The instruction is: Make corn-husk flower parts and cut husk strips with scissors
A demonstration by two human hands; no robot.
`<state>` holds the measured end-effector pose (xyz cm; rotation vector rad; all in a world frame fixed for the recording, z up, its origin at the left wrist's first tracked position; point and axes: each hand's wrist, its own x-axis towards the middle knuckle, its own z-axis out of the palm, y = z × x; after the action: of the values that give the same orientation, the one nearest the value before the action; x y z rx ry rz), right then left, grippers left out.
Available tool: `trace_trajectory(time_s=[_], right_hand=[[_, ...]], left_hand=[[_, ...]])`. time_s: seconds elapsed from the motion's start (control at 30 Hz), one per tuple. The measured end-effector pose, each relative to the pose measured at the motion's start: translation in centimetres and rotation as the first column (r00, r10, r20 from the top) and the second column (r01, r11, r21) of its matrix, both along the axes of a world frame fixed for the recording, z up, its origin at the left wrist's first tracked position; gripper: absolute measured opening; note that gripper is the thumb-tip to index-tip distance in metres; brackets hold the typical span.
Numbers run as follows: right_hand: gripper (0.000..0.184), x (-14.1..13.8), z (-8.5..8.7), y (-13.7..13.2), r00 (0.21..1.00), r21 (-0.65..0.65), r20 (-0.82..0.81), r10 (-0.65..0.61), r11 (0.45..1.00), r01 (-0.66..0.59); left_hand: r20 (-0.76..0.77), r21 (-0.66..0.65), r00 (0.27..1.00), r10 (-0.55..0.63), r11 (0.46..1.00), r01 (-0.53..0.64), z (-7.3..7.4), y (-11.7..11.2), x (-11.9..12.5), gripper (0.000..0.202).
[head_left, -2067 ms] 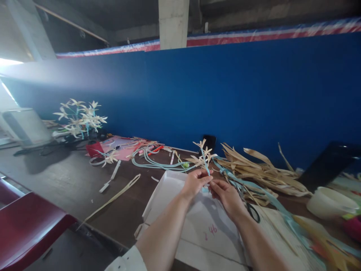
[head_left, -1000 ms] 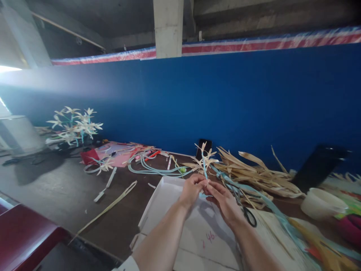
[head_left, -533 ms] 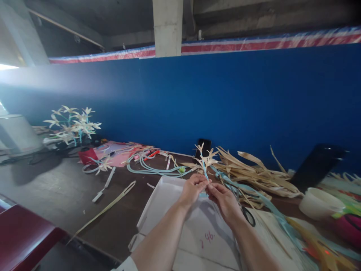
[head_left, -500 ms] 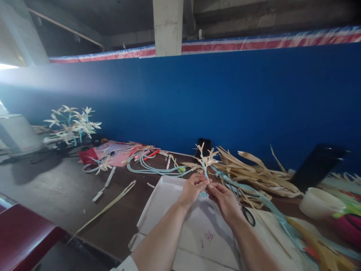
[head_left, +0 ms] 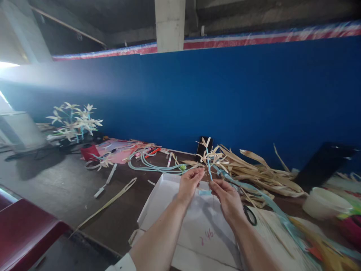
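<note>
My right hand (head_left: 227, 197) pinches the lower stem of a handmade flower spray (head_left: 209, 158), with pale straw-coloured petals and a stem wrapped in light blue. A thin bare wire drops below those fingers. To the left of the stem, my left hand (head_left: 191, 184) has its thumb and fingertips pressed together, apart from the right hand. Whatever lies between its fingertips is too small to make out. Both hands are above an open white cardboard box (head_left: 194, 226) with pink handwriting on it. A short light blue strip (head_left: 205, 192) shows in the box between the hands.
Dried husk leaves (head_left: 254, 173) lie on the right, near black-handled scissors (head_left: 250, 215) and a white bowl (head_left: 325, 203). Light blue tubing (head_left: 152, 167) curls behind the box. Farther left stand finished flowers (head_left: 77, 120). A blue partition (head_left: 225, 94) runs behind the table.
My hands have moved apart: the left has let go of the stem and shifted left. The flower spray, now only in my right hand, has moved slightly right and stands more upright.
</note>
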<state>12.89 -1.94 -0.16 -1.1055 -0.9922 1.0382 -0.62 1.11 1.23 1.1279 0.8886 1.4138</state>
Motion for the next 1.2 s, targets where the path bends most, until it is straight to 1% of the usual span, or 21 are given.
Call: trace_trajectory(time_s=[0.13, 0.27, 0.37, 0.47, 0.57, 0.67, 0.83, 0.93, 1.03, 1.2], right_hand=[[0.025, -0.6, 0.9, -0.5, 0.999, 0.008, 0.009, 0.053, 0.999, -0.053], [0.026, -1.0, 1.6, -1.0, 0.991, -0.008, 0.029, 0.127, 0.992, -0.127], [0.028, -0.9, 1.5, -1.1, 0.979, -0.012, 0.024, 0.2, 0.98, -0.2], [0.031, -0.7, 1.1, -1.1, 0.971, 0.021, -0.016, 0.238, 0.971, -0.238], [0.029, -0.6, 0.8, -0.8, 0.971, 0.026, -0.035, 0.235, 0.972, -0.235], [0.027, -0.6, 1.0, -0.6, 0.978, 0.008, -0.035, 0.205, 0.979, -0.205], [0.028, -0.7, 1.4, -0.6, 0.991, 0.056, -0.01, 0.132, 0.99, -0.132], [0.028, -0.5, 1.4, -0.5, 0.996, 0.053, 0.015, 0.089, 0.995, -0.089], [0.028, -0.3, 1.1, -0.5, 0.996, 0.045, 0.057, 0.064, 0.997, -0.067], [0.028, -0.6, 1.1, -0.6, 0.993, 0.059, 0.082, 0.09, 0.994, -0.094]], left_hand=[[-0.008, 0.022, 0.998, -0.054, 0.998, 0.054, 0.4, -0.5, 0.2, 0.039], [-0.031, 0.037, 0.995, -0.094, 0.995, 0.096, 0.3, -0.5, 0.3, 0.032], [-0.052, 0.064, 0.995, -0.085, 0.994, 0.088, 0.1, -0.2, 0.2, 0.027], [-0.086, 0.094, 0.993, -0.081, 0.992, 0.089, -0.2, 0.0, 0.1, 0.024], [-0.095, 0.11, 0.991, -0.093, 0.989, 0.103, -0.3, 0.0, 0.2, 0.022], [-0.086, 0.112, 0.99, -0.109, 0.987, 0.119, 0.0, -0.4, 0.3, 0.02], [-0.057, 0.093, 0.986, -0.158, 0.982, 0.162, 0.4, -0.8, 0.4, 0.026], [-0.061, 0.104, 0.993, -0.1, 0.989, 0.106, 0.3, -0.6, 0.2, 0.031], [-0.052, 0.065, 0.998, -0.021, 0.998, 0.025, 0.2, -0.3, 0.1, 0.034], [0.015, 0.021, 1.0, 0.001, 1.0, -0.001, 0.5, -0.1, -0.1, 0.035]])
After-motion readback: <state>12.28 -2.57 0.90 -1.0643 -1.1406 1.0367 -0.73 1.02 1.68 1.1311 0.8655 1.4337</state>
